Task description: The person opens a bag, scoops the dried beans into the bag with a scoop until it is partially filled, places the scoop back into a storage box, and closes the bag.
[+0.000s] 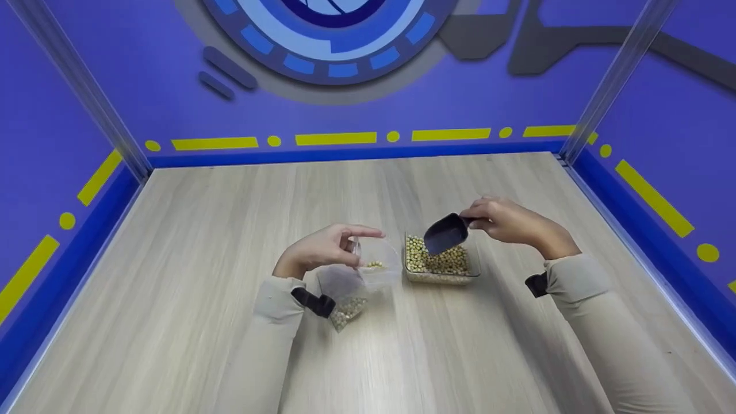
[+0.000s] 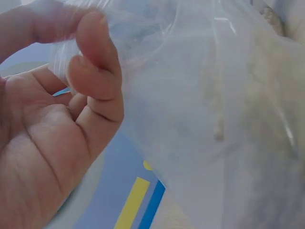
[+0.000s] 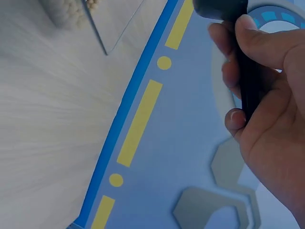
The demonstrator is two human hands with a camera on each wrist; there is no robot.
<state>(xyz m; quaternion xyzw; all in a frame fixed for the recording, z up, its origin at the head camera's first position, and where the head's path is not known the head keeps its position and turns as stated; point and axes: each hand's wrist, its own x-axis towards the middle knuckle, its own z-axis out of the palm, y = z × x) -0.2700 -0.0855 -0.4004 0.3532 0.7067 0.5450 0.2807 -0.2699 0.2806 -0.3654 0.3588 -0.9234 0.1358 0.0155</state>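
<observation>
Right hand (image 1: pixel 506 221) on scoop (image 1: pixel 447 234), left hand (image 1: pixel 325 247) on bag (image 1: pixel 362 282)

Scoop: held over the dish (image 1: pixel 441 279), bowl directed toward the bag side. No beans are visible in the bowl. The right hand has its fingers and thumb closed round the handle. Contact between scoop lip and beans (image 1: pixel 443 265) cannot be confirmed.

Dish: clear, rectangular, filled with round pale beans. Location: right of the middle of the tabletop (image 1: pixel 190 259), well in from the far and right edges.

Bag: clear, with a ridged closure at the mouth; positioned just left of the dish. A small load of beans lies in its lower corner, toward the near edge. The left hand grips the bag at the mouth, index finger extended; the mouth is spread.

Step in hand (judged): scooped transfer between dish and bag, with the scoop at the dish end and apparently unloaded. The next move appears to call for lowering the bowl into the beans, with the bag mouth kept wide and steady.

Surroundings: a dark wristband (image 1: pixel 310 302) on the left sleeve; beyond the far edge, a blue panel (image 1: pixel 391 112) with yellow markings.
</observation>
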